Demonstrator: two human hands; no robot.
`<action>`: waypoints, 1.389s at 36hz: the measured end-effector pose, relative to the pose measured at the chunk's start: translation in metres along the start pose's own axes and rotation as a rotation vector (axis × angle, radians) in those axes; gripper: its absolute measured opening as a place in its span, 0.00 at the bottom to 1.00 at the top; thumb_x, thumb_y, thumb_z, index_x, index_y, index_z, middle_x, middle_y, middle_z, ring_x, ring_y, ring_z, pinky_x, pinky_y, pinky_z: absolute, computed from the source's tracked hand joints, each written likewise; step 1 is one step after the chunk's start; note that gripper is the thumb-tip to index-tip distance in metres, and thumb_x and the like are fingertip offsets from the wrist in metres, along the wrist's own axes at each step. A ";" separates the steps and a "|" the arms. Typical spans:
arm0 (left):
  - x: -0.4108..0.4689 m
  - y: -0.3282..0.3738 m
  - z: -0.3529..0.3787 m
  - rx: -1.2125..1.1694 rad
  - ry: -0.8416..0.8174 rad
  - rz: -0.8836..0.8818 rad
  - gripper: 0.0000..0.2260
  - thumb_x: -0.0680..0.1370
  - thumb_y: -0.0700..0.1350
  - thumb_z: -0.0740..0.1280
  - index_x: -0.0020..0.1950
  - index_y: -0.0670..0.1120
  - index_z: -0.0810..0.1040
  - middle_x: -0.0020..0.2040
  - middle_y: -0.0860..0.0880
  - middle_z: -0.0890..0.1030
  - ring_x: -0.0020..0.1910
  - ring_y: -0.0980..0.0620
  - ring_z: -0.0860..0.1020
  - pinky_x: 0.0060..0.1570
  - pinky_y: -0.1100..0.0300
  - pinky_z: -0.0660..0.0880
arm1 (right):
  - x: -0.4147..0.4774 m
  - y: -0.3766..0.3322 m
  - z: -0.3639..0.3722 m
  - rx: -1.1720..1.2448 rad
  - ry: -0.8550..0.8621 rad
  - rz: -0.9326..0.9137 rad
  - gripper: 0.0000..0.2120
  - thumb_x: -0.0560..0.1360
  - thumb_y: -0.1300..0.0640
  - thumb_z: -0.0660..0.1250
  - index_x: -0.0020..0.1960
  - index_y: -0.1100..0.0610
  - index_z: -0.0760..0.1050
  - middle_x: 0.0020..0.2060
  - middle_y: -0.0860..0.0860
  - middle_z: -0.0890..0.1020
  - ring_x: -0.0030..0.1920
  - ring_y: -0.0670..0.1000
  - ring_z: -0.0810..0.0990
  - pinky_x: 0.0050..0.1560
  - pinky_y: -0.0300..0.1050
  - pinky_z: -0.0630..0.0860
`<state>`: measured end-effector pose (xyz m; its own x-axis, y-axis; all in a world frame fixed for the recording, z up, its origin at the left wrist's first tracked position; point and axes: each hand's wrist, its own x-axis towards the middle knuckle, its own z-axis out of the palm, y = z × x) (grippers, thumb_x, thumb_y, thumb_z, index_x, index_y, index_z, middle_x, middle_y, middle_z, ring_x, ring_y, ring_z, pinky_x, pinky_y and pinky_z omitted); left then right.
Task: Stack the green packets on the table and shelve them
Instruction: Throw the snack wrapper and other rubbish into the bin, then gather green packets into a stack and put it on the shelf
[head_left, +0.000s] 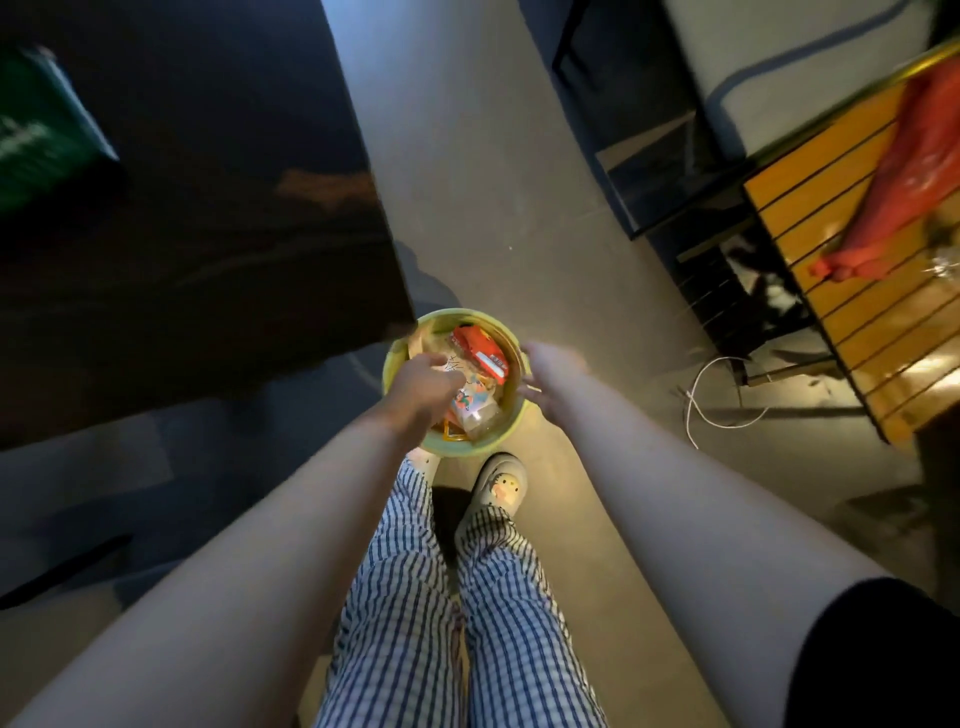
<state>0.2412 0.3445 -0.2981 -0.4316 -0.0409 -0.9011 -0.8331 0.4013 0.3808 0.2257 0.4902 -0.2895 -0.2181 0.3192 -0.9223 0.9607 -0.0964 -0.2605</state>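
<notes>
Head view: your hands at a bucket on the floor.
Your left hand (421, 382) dips into the yellow-green bucket (460, 317) at centre, over the snack packs (478, 351); blur hides whether it grips any. Your right hand (550, 379) rests spread, fingers loose, against the bucket's rim at 3 o'clock. A blurred green packet (36, 130) lies on the dark table (208, 208) at 10 o'clock, well apart from both hands.

I stand on a grey concrete floor (493, 208). A yellow-green bucket (467, 449) sits on it, just ahead of my slipper (501, 483). A white cable (691, 410) loops on the floor to my right. On the dark surface (208, 208) to my left lies a blurred green pack (41, 130).
</notes>
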 end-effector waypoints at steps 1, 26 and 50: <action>-0.016 0.008 -0.003 0.004 -0.003 0.022 0.21 0.80 0.44 0.66 0.74 0.46 0.69 0.65 0.43 0.76 0.53 0.48 0.77 0.42 0.58 0.74 | -0.017 -0.006 -0.006 -0.012 -0.026 -0.031 0.11 0.81 0.58 0.64 0.60 0.62 0.76 0.54 0.60 0.79 0.53 0.58 0.80 0.63 0.53 0.77; -0.300 0.144 -0.121 -0.382 0.122 0.456 0.23 0.79 0.57 0.66 0.72 0.53 0.68 0.73 0.51 0.69 0.72 0.47 0.65 0.67 0.48 0.62 | -0.347 -0.132 -0.048 -0.428 0.016 -1.031 0.31 0.76 0.41 0.67 0.73 0.55 0.68 0.71 0.54 0.72 0.69 0.55 0.72 0.65 0.49 0.71; -0.325 0.078 -0.242 -0.650 0.288 0.549 0.30 0.79 0.64 0.63 0.78 0.54 0.65 0.76 0.53 0.67 0.74 0.52 0.64 0.60 0.55 0.60 | -0.426 -0.123 0.078 -0.654 -0.132 -1.212 0.34 0.73 0.34 0.66 0.73 0.50 0.67 0.70 0.52 0.73 0.69 0.55 0.72 0.66 0.55 0.73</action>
<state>0.2326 0.1677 0.0753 -0.8239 -0.2590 -0.5042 -0.4776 -0.1619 0.8636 0.1867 0.2928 0.1129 -0.9460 -0.2092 -0.2476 0.0582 0.6418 -0.7646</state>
